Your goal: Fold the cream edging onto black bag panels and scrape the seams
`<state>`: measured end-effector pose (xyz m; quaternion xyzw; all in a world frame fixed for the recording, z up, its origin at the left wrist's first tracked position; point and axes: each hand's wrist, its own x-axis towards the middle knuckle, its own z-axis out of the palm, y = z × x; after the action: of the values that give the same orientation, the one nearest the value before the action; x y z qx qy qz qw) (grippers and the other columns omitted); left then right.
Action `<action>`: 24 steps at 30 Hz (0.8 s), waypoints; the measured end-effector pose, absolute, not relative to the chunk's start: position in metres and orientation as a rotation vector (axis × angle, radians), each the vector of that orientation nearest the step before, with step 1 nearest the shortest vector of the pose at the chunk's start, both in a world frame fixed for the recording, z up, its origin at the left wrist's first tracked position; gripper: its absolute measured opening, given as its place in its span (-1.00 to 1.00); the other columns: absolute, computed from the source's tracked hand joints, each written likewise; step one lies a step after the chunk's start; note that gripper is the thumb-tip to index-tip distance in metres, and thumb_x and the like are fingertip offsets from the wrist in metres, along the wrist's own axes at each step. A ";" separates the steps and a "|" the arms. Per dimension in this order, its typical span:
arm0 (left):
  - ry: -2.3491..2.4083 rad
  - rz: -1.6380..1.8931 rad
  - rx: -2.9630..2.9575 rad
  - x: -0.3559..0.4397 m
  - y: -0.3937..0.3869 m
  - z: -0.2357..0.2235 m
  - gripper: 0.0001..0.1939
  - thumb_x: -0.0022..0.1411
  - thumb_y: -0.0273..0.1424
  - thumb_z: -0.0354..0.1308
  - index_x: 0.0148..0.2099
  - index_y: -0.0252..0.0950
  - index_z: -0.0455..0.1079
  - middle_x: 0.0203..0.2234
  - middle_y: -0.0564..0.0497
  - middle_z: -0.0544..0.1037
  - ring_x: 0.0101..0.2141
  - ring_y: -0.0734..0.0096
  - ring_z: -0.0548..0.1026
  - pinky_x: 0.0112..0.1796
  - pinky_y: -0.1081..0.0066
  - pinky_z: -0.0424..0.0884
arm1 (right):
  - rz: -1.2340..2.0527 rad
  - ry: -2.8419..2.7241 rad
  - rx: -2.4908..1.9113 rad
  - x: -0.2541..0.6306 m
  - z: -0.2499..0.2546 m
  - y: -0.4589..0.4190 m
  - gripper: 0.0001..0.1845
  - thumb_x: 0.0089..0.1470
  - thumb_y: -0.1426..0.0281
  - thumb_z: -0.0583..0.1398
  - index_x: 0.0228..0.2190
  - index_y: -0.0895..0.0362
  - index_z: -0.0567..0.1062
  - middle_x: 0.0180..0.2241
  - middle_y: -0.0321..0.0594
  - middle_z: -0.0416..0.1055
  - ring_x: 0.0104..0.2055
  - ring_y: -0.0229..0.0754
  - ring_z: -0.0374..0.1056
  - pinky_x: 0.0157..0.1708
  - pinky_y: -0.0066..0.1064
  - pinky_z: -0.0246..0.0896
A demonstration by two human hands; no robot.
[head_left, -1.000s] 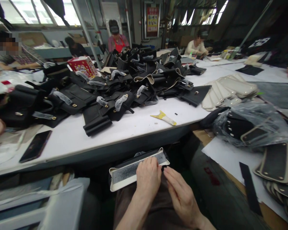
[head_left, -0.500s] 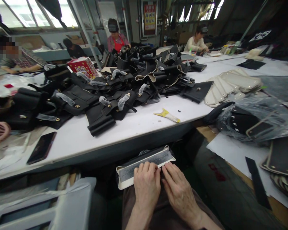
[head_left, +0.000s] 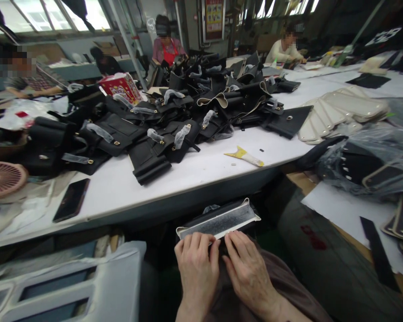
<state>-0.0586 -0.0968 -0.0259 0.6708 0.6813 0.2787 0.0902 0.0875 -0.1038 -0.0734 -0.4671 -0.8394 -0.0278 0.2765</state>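
Observation:
On my lap, below the table's front edge, rests a black bag piece (head_left: pixel 218 220) with a grey panel and pale raw edges turned up at its corners. My left hand (head_left: pixel 199 259) has its fingers curled over the near pale edge, toward the left part. Close beside it, my right hand (head_left: pixel 248 268) pinches the same edge farther right. Both thumbs are tucked underneath, partly hidden. The bag piece's far side is dark, with a bit of clear plastic (head_left: pixel 211 209) behind it.
Black bag parts (head_left: pixel 154 129) with plastic-wrapped handles are heaped on the white table (head_left: pixel 201 174). A phone (head_left: pixel 71 200), a yellow-and-white strip (head_left: pixel 245 156) and pale panels (head_left: pixel 342 112) lie there too. A plastic stool (head_left: pixel 117 277) stands left; a box (head_left: pixel 319 241) stands right. Several co-workers sit beyond.
My left hand has slid left along the near edge, covering that end of the bag piece. My right hand stays on the edge. The whole view has shifted slightly.

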 end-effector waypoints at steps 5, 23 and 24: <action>2.116 0.953 2.038 -0.076 -0.104 -0.037 -0.95 0.23 -0.34 0.19 -0.30 -0.17 0.42 -0.19 0.01 0.51 -0.11 0.16 0.41 -0.04 0.06 0.10 | -0.079 -2.277 -1.243 0.072 -0.070 -0.108 -0.53 0.17 0.53 0.10 0.10 0.43 0.33 0.07 0.17 0.27 0.18 0.15 0.12 0.07 0.02 0.30; 1.835 1.430 1.075 -0.091 -0.115 -0.080 -0.35 0.26 -0.26 0.17 0.32 -0.12 0.02 0.24 -0.09 0.22 0.21 0.17 0.23 0.23 0.13 0.15 | -0.021 -2.398 -1.022 0.040 -0.067 -0.109 -0.48 0.10 0.60 0.05 0.11 0.40 0.34 0.06 0.12 0.32 0.17 0.10 0.15 0.11 -0.02 0.27; 1.831 1.442 1.071 -0.090 -0.115 -0.081 -0.37 0.27 -0.26 0.16 0.31 -0.12 0.03 0.24 -0.08 0.21 0.21 0.18 0.23 0.23 0.15 0.15 | -0.025 -2.410 -1.008 0.041 -0.067 -0.108 -0.48 0.09 0.61 0.04 0.11 0.40 0.33 0.07 0.11 0.32 0.16 0.11 0.16 0.11 -0.03 0.26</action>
<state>-0.0904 -0.1149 -0.0805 0.4002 0.6845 0.5390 0.2842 0.0406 -0.1080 -0.0669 -0.3723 -0.8905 -0.0092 0.2615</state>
